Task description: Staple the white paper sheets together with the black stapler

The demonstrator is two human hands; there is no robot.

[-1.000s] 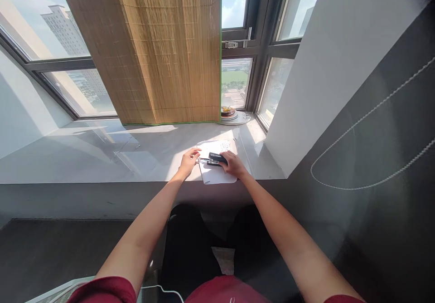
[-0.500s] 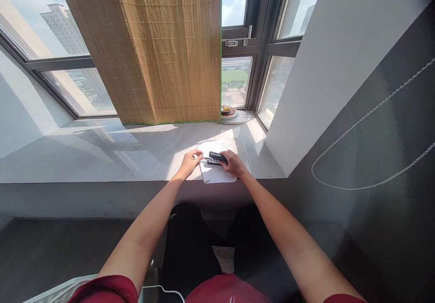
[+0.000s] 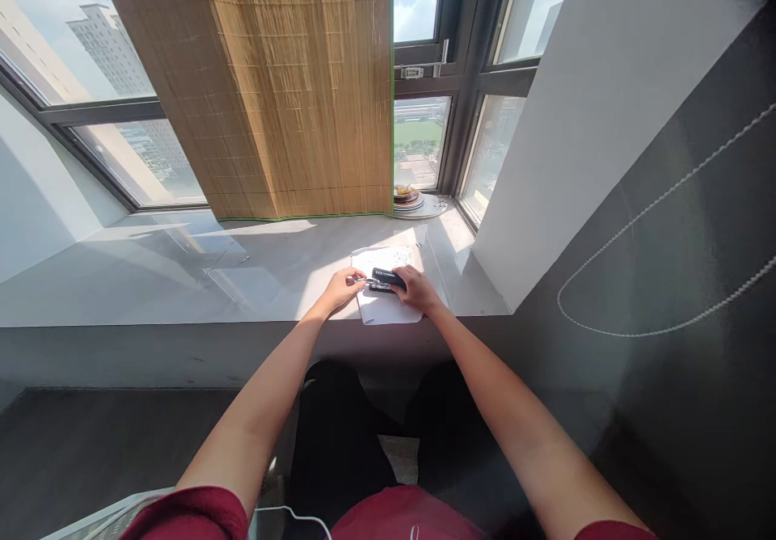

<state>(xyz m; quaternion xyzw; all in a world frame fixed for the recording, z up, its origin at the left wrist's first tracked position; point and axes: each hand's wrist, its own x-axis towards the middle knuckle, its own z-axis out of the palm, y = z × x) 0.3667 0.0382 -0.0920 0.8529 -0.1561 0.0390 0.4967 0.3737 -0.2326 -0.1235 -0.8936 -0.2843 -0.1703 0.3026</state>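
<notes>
Black stapler, opened so its arms part toward the left, thin silvery piece at the open end, lying on white paper, dark marks near the paper's far edge, near edge overhanging the window ledge front, toward its right corner

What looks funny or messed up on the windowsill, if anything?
The white paper beneath the black stapler pokes slightly over the front edge of the windowsill, instead of lying fully on it. The stacked plates in the window corner also seem a bit odd there. I see no spill.
</notes>
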